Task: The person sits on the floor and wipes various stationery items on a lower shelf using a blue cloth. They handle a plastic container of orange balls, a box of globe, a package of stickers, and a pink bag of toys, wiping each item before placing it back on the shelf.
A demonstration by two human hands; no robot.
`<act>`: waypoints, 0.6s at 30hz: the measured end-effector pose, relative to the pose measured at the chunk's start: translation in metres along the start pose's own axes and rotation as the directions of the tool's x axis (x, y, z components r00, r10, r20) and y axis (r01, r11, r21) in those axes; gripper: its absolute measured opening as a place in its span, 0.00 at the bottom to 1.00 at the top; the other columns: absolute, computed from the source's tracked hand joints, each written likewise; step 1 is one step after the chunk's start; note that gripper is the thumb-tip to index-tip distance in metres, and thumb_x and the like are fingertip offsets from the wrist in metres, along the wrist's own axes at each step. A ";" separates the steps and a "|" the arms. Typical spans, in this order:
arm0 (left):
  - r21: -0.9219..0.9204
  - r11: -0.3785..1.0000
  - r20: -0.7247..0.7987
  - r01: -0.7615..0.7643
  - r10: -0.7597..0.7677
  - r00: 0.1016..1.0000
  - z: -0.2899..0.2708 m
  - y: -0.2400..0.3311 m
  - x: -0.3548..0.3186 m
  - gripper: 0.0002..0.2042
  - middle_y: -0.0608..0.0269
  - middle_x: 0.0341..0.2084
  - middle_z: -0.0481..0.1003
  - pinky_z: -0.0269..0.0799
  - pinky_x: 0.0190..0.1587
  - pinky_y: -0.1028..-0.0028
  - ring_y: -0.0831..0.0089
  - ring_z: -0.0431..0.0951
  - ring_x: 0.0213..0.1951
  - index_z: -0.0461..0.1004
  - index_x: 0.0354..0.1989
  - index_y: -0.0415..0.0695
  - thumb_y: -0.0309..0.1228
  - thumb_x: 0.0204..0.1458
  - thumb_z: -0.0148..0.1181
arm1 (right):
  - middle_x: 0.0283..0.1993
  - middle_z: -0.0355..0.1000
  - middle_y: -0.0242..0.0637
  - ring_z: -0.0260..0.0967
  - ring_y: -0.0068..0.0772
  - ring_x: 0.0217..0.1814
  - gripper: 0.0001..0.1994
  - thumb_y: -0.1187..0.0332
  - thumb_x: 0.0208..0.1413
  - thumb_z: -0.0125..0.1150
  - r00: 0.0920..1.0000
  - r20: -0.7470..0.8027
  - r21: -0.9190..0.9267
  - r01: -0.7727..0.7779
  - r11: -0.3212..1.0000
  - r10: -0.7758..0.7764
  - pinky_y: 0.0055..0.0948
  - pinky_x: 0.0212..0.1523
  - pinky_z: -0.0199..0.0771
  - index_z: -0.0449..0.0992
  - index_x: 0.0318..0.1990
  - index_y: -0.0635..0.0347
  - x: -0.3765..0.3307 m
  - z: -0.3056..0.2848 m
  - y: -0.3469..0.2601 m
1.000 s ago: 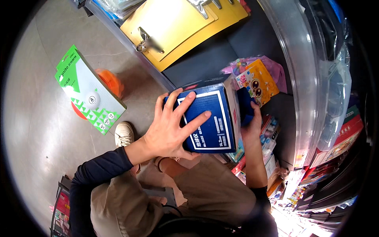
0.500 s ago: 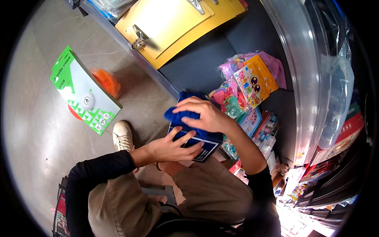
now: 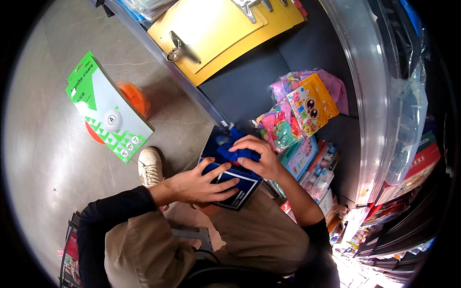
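Observation:
A dark blue box (image 3: 245, 191) with white lines rests tilted above my lap. My left hand (image 3: 204, 183) grips its near side, fingers spread across the panel. At the box's open top is a bright blue, soft-looking bundle (image 3: 229, 152); its exact kind I cannot make out. My right hand (image 3: 259, 157) has its fingers curled over this bundle, partly hiding it. Below the bundle, the inside of the box is hidden.
Ahead, yellow clipboards (image 3: 216, 38) with metal clips lie on a dark surface. Bagged colourful toys (image 3: 281, 125) and an orange packet (image 3: 314, 105) sit right of the box. A green-and-white carton (image 3: 108, 113) stands over an orange round object (image 3: 134, 98) on the left. Clear plastic bins (image 3: 365, 96) line the right.
My right hand has shifted right and down with the blue bundle, which now sits lower at the box's opening. More of the box's inner wall shows. My left hand still holds the box.

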State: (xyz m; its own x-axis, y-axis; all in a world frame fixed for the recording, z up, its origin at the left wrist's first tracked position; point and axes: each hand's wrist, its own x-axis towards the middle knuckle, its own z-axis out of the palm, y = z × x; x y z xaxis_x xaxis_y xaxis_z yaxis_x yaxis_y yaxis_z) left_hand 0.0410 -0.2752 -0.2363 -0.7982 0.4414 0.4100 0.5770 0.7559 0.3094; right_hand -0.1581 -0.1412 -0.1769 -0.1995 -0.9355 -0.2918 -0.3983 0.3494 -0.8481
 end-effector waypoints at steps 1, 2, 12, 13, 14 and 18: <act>-0.041 0.999 0.040 0.003 -0.002 0.999 -0.005 0.001 -0.003 0.28 0.68 0.60 0.60 0.63 0.52 0.52 0.55 0.58 0.61 0.64 0.58 0.62 0.51 0.46 0.59 | 0.43 0.73 0.44 0.72 0.39 0.46 0.12 0.72 0.48 0.60 0.999 0.038 0.049 -0.012 0.999 0.010 0.31 0.50 0.69 0.77 0.41 0.63 -0.001 0.003 0.003; -0.082 0.997 0.082 0.011 -0.005 0.997 -0.011 0.004 -0.009 0.32 0.67 0.60 0.60 0.63 0.52 0.52 0.55 0.59 0.61 0.64 0.58 0.61 0.53 0.42 0.61 | 0.41 0.74 0.44 0.72 0.38 0.45 0.11 0.71 0.49 0.60 0.997 0.082 0.072 -0.017 0.997 0.011 0.30 0.48 0.69 0.76 0.40 0.65 -0.002 0.004 0.008; 0.018 0.758 0.220 0.652 -0.639 0.737 -0.022 -0.003 -0.070 0.42 0.52 0.56 0.61 0.50 0.57 0.37 0.44 0.53 0.63 0.66 0.59 0.58 0.53 0.29 0.70 | 0.51 0.70 0.47 0.66 0.38 0.51 0.23 0.56 0.53 0.57 0.555 -0.755 0.329 -0.140 0.934 0.349 0.33 0.54 0.63 0.73 0.50 0.67 0.064 -0.081 0.057; 0.158 0.746 0.175 0.647 -0.666 0.725 -0.014 -0.003 -0.077 0.41 0.51 0.57 0.61 0.50 0.57 0.36 0.44 0.53 0.63 0.65 0.60 0.60 0.52 0.30 0.70 | 0.53 0.69 0.53 0.66 0.47 0.53 0.25 0.55 0.54 0.56 0.427 -0.871 0.099 -0.331 0.938 0.243 0.36 0.55 0.62 0.71 0.52 0.66 0.087 -0.097 0.066; 0.134 0.718 0.202 0.683 -0.695 0.690 -0.017 -0.005 -0.075 0.42 0.50 0.58 0.60 0.49 0.58 0.37 0.43 0.54 0.62 0.64 0.60 0.58 0.52 0.31 0.70 | 0.54 0.68 0.57 0.65 0.54 0.55 0.26 0.52 0.56 0.54 0.443 -0.883 -0.021 -0.366 0.930 0.155 0.39 0.56 0.62 0.70 0.54 0.65 0.109 -0.116 0.083; -0.061 0.596 0.237 0.801 -0.771 0.592 -0.017 -0.026 -0.065 0.50 0.47 0.61 0.55 0.42 0.63 0.39 0.40 0.47 0.66 0.60 0.63 0.54 0.58 0.27 0.72 | 0.65 0.57 0.55 0.53 0.55 0.67 0.30 0.46 0.60 0.45 0.598 -0.770 -0.067 -0.421 0.904 0.221 0.40 0.66 0.52 0.64 0.61 0.60 0.169 -0.174 0.199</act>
State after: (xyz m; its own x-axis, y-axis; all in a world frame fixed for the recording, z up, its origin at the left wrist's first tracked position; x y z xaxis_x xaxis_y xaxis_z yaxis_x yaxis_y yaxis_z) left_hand 0.0806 -0.3312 -0.2563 -0.9579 -0.2068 -0.1994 -0.2848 0.7744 0.5649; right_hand -0.4265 -0.2202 -0.3182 -0.8971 -0.4413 -0.0211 -0.3366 0.7137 -0.6143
